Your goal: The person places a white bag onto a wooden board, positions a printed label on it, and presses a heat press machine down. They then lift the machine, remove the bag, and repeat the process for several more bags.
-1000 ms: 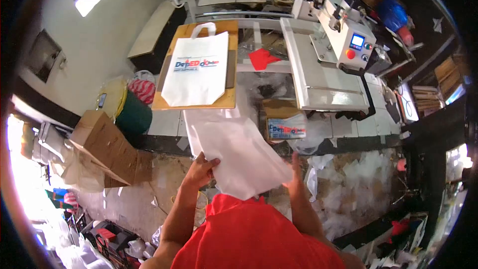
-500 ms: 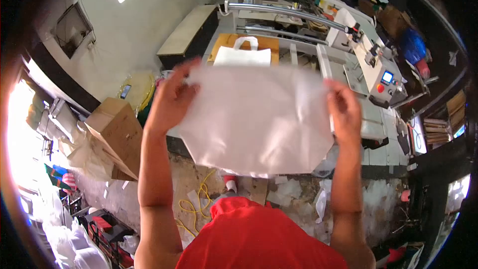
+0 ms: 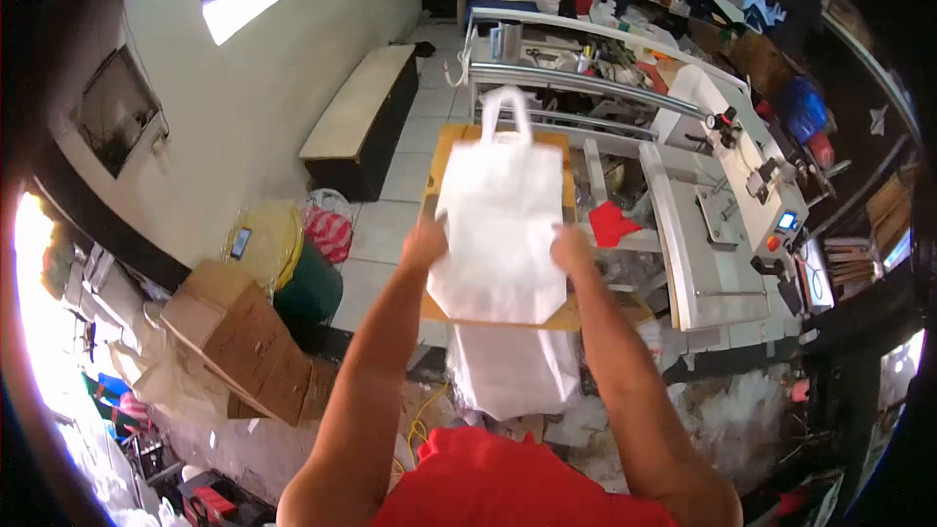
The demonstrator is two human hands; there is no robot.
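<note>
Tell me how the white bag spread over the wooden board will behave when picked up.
The white bag will probably sag or fold, since it looks like thin sheet material. It is likely light for its size, with nothing bulging inside. Rolling seems unlikely, as it is broad and flat over the wooden board.

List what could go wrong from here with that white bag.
The white bag could end up skewed or creased if the left hand and right hand, at its opposite sides, move unevenly. Its handle loop reaches past the far edge of the wooden board, so it might fold or snag. The white material below the board's near edge might get brushed.
</note>
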